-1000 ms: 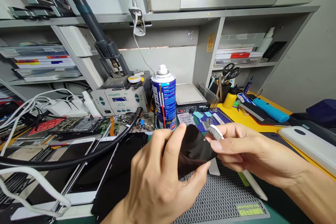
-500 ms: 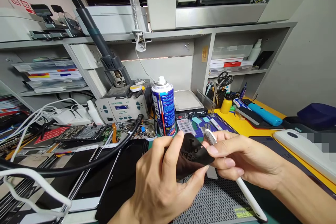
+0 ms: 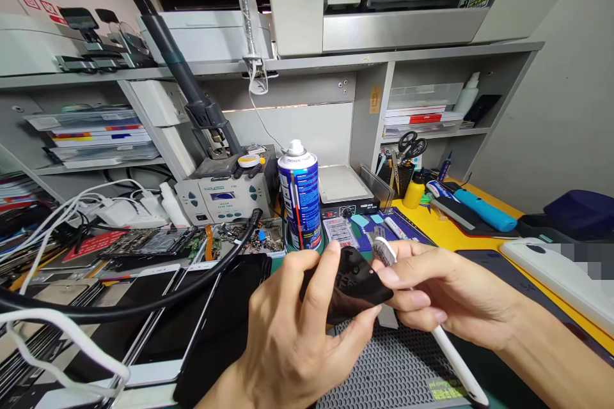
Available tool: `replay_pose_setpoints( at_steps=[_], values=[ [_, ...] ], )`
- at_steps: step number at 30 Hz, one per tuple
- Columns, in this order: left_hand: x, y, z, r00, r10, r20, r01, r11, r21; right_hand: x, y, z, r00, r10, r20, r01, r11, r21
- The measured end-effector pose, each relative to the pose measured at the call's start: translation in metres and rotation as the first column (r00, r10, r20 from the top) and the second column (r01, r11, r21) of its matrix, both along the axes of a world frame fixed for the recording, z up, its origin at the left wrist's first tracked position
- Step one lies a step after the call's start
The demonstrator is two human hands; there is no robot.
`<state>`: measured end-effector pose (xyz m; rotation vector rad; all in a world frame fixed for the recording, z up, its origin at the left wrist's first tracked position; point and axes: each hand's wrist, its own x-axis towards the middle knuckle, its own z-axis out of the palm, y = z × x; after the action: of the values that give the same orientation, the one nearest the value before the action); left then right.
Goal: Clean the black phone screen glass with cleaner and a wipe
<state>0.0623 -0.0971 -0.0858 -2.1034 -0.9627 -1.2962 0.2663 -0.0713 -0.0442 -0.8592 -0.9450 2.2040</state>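
A glossy black panel is held tilted above a grey perforated mat. My left hand is wrapped round its left side, fingers over the top and thumb along the lower edge. Beside the panel's right corner, my right hand is closed on a white-handled brush. The brush's bristled head shows above the thumb, and its handle slants down to the right below the fingers. The right thumb tip meets the panel's corner.
A blue spray can stands behind the hands. Phone screens and a black hose lie at the left. A soldering station, a small hot plate, a yellow bottle and a white phone are around.
The black panel has tilted slightly in my left hand, and its reflection has shifted. My left index finger has moved a little to the right. My right hand still holds the brush.
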Motion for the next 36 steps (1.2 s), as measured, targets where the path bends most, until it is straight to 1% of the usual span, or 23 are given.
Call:
replay_pose_setpoints(
  at_steps=[8,15,21,29,33,36],
  values=[
    [-0.0011,0.0004,-0.0007,1.000,0.001,-0.022,0.000,1.000,0.001,-0.0025,0.0011,0.0003,1.000,-0.003,0.001,0.003,0.999,-0.034],
    [-0.0020,0.0000,-0.0017,0.999,0.017,-0.037,-0.016,1.000,0.010,-0.0023,0.0017,-0.0002,1.000,0.002,-0.004,-0.002,0.999,-0.033],
    [-0.0027,-0.0006,-0.0026,0.999,-0.008,-0.054,0.007,1.000,-0.020,-0.0040,0.0011,-0.0004,1.000,-0.009,-0.019,0.009,0.999,-0.031],
    [-0.0025,-0.0010,-0.0023,0.998,-0.026,-0.064,0.024,0.999,-0.039,-0.0038,0.0001,0.0007,0.999,-0.036,0.003,0.037,0.999,-0.038],
    [-0.0012,-0.0022,-0.0019,0.999,-0.030,-0.034,0.028,0.998,-0.055,-0.0033,-0.0001,0.0011,0.999,-0.036,-0.015,0.036,0.999,-0.020],
    [-0.0002,-0.0022,-0.0016,1.000,-0.014,-0.008,0.014,0.999,-0.044,-0.0026,-0.0008,0.0010,0.999,-0.052,0.008,0.052,0.999,-0.009]
  ],
)
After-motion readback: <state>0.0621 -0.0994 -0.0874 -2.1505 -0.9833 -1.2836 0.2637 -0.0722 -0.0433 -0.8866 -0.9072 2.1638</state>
